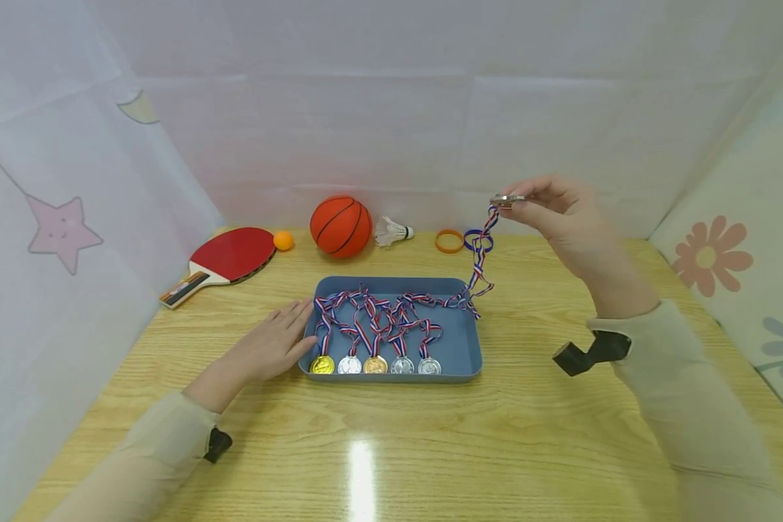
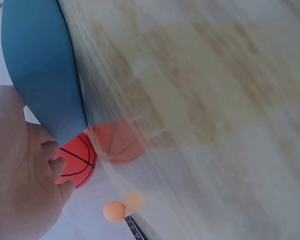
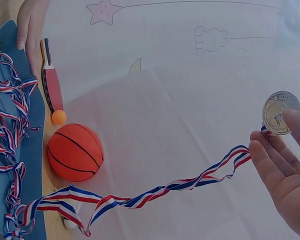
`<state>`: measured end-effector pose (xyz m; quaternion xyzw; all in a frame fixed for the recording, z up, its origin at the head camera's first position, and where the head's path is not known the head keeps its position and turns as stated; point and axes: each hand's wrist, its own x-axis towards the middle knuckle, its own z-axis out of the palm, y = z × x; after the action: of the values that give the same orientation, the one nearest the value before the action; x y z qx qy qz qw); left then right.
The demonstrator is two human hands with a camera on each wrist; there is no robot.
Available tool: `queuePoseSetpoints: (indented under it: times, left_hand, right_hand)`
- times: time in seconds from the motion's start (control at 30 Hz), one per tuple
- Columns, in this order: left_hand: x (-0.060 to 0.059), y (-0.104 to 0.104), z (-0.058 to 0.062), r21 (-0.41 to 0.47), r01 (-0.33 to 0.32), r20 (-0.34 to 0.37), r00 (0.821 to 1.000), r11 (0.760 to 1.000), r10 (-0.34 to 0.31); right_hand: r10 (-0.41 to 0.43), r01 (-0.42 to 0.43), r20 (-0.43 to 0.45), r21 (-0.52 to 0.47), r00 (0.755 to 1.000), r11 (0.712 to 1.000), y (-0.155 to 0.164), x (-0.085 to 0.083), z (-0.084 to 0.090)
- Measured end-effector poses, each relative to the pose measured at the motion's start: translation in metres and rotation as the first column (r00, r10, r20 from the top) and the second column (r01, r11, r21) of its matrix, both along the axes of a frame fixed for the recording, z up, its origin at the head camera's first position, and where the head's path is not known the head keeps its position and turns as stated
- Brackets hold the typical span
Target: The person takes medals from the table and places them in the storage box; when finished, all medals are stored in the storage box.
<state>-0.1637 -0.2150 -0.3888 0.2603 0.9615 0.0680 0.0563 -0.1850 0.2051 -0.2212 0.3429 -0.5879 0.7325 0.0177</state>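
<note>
head view: the right hand (image 1: pixel 564 210) pinches a silver medal (image 1: pixel 507 199) above the desk's (image 1: pixel 561 435) far edge, its ribbon (image 1: pixel 478 264) trailing into the blue tray (image 1: pixel 460 341). the left hand (image 1: pixel 270 348) rests flat, grip spread, against the tray's left wall. left wrist view: fingers (image 2: pixel 50 150) touch the tray. right wrist view: fingertips (image 3: pixel 295 120) hold the medal (image 3: pixel 280 112) aloft.
</note>
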Motion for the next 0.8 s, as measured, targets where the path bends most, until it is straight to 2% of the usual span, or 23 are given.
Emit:
queuePoseSetpoints:
  times: [0.1,0.23,0.37,0.43,0.53,0.63,0.73,0.8]
  left_hand:
    - [0.000,0.000,0.000,-0.004,-0.004,0.003,1.000,1.000,0.004]
    - [0.001,0.000,0.000,0.000,-0.005,-0.004,1.000,1.000,0.005]
    - [0.002,0.001,0.001,0.015,-0.003,-0.010,1.000,1.000,0.004]
    - [0.002,0.001,0.002,0.017,-0.004,-0.011,1.000,1.000,0.004]
    - [0.002,0.002,0.003,0.014,-0.006,-0.011,1.000,1.000,0.006]
    - [0.002,0.002,0.003,0.016,-0.002,-0.011,1.000,1.000,0.002]
    - [0.002,0.002,0.002,0.013,-0.004,-0.002,1.000,1.000,0.004]
    - [0.001,0.002,0.002,0.016,-0.003,0.001,1.000,1.000,0.003]
  right_hand:
    - [-0.004,0.004,0.003,0.052,1.000,0.999,-0.005,-0.005,-0.008]
    - [-0.069,0.059,0.038,0.211,0.997,0.976,-0.009,-0.011,-0.025]
    - [-0.148,0.095,0.098,0.415,0.984,0.905,-0.009,-0.015,-0.048]
    - [-0.163,0.085,0.120,0.485,0.979,0.870,-0.008,-0.016,-0.059]
    - [-0.169,0.079,0.110,0.561,0.979,0.824,-0.007,-0.016,-0.073]
    - [-0.155,0.082,0.070,0.599,0.986,0.796,-0.007,-0.016,-0.086]
    - [-0.127,0.072,0.044,0.621,0.991,0.781,-0.007,-0.016,-0.098]
    - [-0.109,0.050,0.053,0.637,0.993,0.769,-0.007,-0.015,-0.105]
